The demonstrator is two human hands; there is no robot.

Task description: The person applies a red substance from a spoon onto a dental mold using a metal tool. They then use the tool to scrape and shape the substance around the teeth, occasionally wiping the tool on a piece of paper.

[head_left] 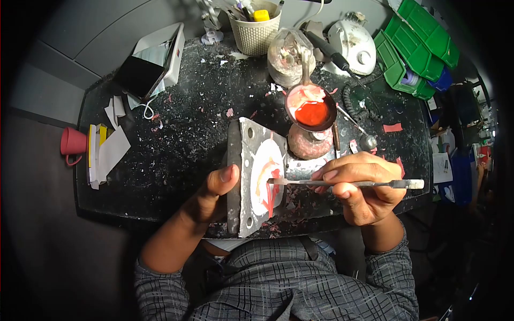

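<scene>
My left hand (217,184) grips a grey metal flask half (242,216) by its edge and holds it tilted up above the bench's near edge. White plaster (261,200) fills its middle, with pink and red wax (274,193) on it. Between the thumb and fingers of my right hand (369,187) is a slim wax knife (305,183), held level, its tip at the wax. Just beyond, a small long-handled pan (288,109) holds melted red wax (312,114) above a round, pink-stained burner (309,145).
Wax scraps and white crumbs litter the black bench (193,107). A glass jar (289,59), a woven pot of pens (256,37), a white device (350,45) and green bins (415,45) line the back. Left are a white tray (174,67) and a pink mug (73,142).
</scene>
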